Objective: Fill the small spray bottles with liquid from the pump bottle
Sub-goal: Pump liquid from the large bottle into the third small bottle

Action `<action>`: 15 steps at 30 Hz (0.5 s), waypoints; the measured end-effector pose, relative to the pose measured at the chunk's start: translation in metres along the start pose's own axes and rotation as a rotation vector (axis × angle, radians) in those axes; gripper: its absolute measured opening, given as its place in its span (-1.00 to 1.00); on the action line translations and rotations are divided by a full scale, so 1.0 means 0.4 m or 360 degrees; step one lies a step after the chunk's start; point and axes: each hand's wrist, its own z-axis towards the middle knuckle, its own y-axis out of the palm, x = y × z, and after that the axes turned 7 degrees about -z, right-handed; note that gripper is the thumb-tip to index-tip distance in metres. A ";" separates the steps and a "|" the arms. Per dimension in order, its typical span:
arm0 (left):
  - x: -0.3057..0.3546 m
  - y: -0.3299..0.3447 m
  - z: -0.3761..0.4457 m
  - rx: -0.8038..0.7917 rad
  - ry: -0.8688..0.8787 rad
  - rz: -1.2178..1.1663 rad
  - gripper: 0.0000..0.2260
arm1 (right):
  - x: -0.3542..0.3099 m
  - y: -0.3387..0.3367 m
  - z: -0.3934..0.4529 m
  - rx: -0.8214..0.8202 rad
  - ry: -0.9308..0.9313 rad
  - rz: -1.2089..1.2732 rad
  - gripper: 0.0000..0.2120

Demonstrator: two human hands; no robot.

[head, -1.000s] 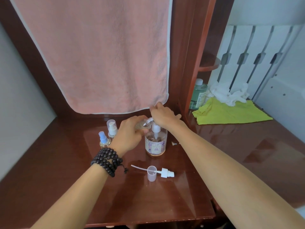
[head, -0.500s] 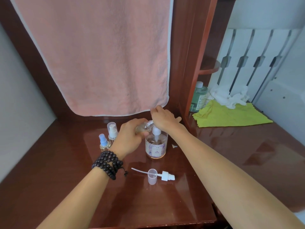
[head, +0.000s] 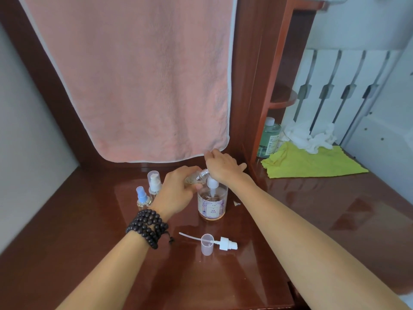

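On the left of the glossy red-brown wooden counter (head: pixel 89 242) stand two small clear spray bottles, one with a blue nozzle (head: pixel 141 198) and, just behind it, one with a white nozzle under a clear cap (head: pixel 154 183). Right of them the left hand (head: pixel 178 189), with dark wooden beads at the wrist, curls its grip round a third small clear bottle (head: pixel 197 176), uncapped and tilted with its mouth up at the spout. Beside it stands the round clear pump bottle of pale liquid (head: pixel 212 202); the right hand (head: pixel 223 167) lies over the white pump head, fingers fairly straight, apparently pressing. Near the person lie a removed white sprayer with its thin tube (head: pixel 223 243) and a small clear cap (head: pixel 206 243).

The filling of this bottle seems to be under way. Next comes steady pumping with the mouth kept at the spout, then screwing the sprayer back on.
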 end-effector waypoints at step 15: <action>0.008 0.005 -0.011 0.0024 -0.0023 -0.0043 -0.74 | 0.005 0.003 0.003 -0.0045 -0.0016 0.0061 -0.47</action>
